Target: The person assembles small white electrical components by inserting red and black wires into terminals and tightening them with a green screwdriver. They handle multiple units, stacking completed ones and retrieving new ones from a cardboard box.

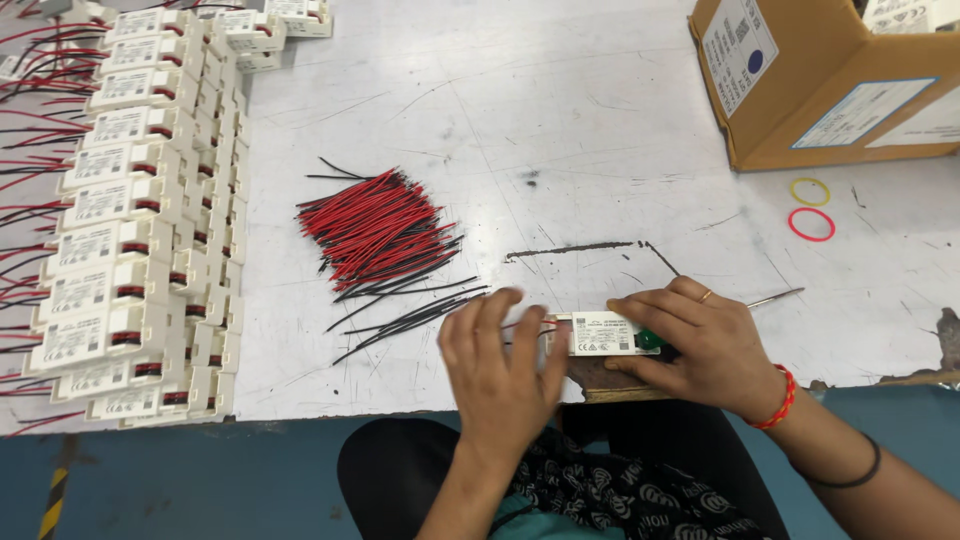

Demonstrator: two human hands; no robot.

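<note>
A small white plastic module [598, 333] with a printed label lies at the near edge of the table on a brown block [610, 378]. My right hand [695, 345] is clamped over its right end, where a green part [650, 340] shows, and a thin metal tool [775, 297] sticks out beyond the fingers. My left hand [500, 365], blurred, touches the module's left end, with a red wire just visible at the fingertips. A pile of short red and black wires [380, 230] lies just beyond my left hand.
Rows of finished white modules [130, 230] with red and black leads fill the left side of the grey table [560, 120]. A cardboard box [830, 80] stands at the far right, with a yellow ring [809, 191] and a red ring [811, 224] beside it.
</note>
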